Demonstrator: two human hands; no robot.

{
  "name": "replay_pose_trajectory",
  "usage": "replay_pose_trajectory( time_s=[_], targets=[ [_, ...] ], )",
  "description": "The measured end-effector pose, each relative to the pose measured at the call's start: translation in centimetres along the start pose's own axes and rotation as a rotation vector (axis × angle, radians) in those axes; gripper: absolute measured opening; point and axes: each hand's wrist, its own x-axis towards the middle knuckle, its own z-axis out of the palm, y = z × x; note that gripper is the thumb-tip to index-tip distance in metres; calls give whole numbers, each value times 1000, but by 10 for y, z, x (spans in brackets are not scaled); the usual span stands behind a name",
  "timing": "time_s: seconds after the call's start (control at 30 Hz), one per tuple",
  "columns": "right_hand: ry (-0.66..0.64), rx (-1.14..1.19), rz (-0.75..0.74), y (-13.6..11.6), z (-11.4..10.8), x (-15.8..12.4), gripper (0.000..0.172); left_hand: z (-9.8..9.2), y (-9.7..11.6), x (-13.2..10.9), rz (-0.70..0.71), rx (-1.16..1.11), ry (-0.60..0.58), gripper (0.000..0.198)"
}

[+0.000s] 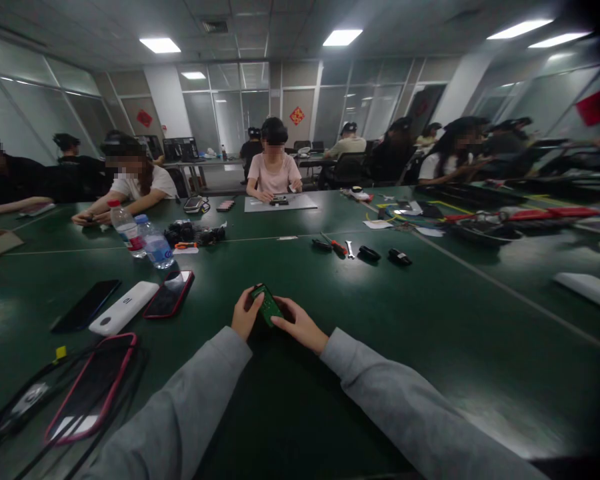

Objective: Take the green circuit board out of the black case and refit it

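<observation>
A small green circuit board (269,309) with a dark edge is held between my two hands, a little above the green table (380,320). My left hand (246,312) grips its left side, thumb across the face. On the other side, my right hand (300,323) has its thumb on the lower right corner, fingers behind. What lies beneath the board is hidden. Beyond my hands lie a wrench (350,249), a screwdriver (338,247) with an orange-red handle, and black pieces, among them one dark oblong part (369,253) and another (399,257).
To the left are a red-edged phone (170,295), a white power bank (124,308), a dark phone (87,305), a pink-cased phone (93,390) under cables, and two bottles, one blue-capped (155,243). Across the table a person (274,167) works at a pale mat (300,204).
</observation>
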Motion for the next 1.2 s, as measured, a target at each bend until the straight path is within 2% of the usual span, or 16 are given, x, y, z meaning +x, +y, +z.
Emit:
replay_pose_trajectory(
  time_s=[0.07,0.2,0.37,0.67,0.9,1.2],
  targets=[
    [75,-52,-35,2,4,-1,55,-2,-1,3,2,-6,-2,40],
    [245,-133,-83,9,11,1,55,-7,-3,6,-103,-124,-42,49],
    [331,-160,-73,15,16,3,59,-9,-3,6,-141,-227,2,52],
    [258,-204,-70,14,10,6,54,-10,-1,4,-125,-261,9,49],
    [204,-243,-80,20,7,6,57,-11,-5,6,-113,-260,14,49],
    [145,-213,-54,12,3,7,52,-11,-5,8,-104,-235,-16,46]
  ],
)
